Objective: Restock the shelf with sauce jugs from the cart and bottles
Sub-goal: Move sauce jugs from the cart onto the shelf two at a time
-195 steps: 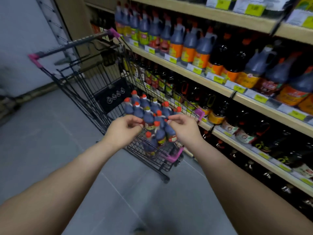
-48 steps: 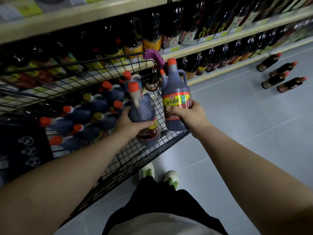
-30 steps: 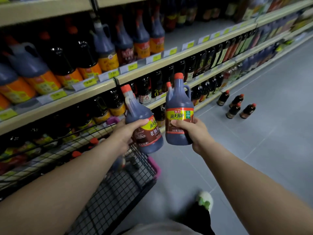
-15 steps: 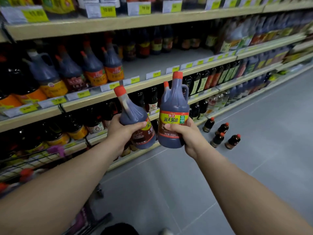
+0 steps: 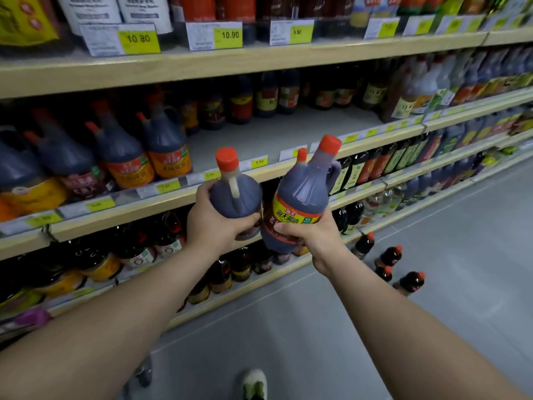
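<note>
My left hand (image 5: pixel 215 223) grips a dark sauce jug (image 5: pixel 235 194) with an orange cap, its handle turned toward me. My right hand (image 5: pixel 310 235) grips a second sauce jug (image 5: pixel 302 194) with a yellow and red label, tilted to the right. Both jugs are held side by side, touching, in front of the middle shelf (image 5: pixel 259 174). That shelf has a bare stretch of board (image 5: pixel 274 134) right behind the jugs, with similar jugs (image 5: pixel 138 148) lined up to its left.
Several small dark bottles (image 5: pixel 389 261) stand on the grey floor at the right, near the lowest shelf. A pink corner of the cart (image 5: pixel 33 319) shows at the far left. Shelves above and below are packed with bottles. My shoe (image 5: pixel 255 383) is at the bottom.
Both hands have raised the jugs up toward the middle shelf. My view has lifted and closed in on the shelves, and the cart has slid almost out of sight at the left.
</note>
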